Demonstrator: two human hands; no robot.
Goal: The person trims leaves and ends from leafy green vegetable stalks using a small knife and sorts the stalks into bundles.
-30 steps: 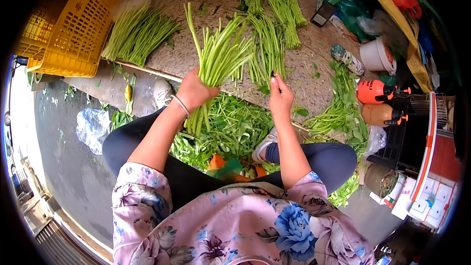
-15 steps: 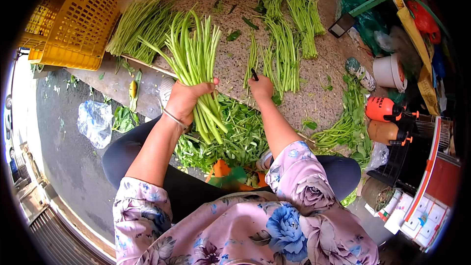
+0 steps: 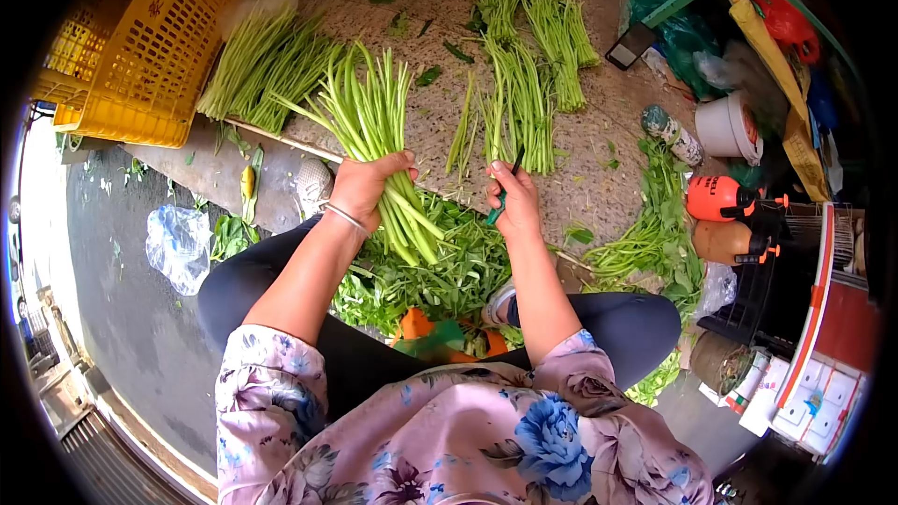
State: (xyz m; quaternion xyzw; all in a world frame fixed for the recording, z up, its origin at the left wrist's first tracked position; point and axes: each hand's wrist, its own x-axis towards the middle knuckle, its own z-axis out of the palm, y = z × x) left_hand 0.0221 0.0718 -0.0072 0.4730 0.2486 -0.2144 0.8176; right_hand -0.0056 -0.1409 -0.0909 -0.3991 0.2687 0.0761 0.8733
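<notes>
My left hand (image 3: 363,192) is wrapped round a bunch of water spinach stems (image 3: 369,108), their tips fanned out above the fist and the other ends below it. In my right hand (image 3: 516,201) is a small knife (image 3: 495,215) with a green handle, its dark part sticking up past the fingers. Just beyond that hand, loose stems (image 3: 460,136) and a row of laid-out stems (image 3: 526,117) rest on the stone slab. Beneath both hands lies a heap of green leaves (image 3: 440,266).
A yellow plastic crate (image 3: 154,47) stands at the far left beside a pile of stems (image 3: 267,65). Leafy stalks (image 3: 655,234) lie to the right, near an orange spray bottle (image 3: 716,198) and a white bucket (image 3: 725,129). A clear plastic bag (image 3: 178,248) is on the ground.
My right hand has drawn back slightly from the slab and turned, so the knife's green handle now shows. Loose stems beside it lie spread further left. My left hand keeps its bunch.
</notes>
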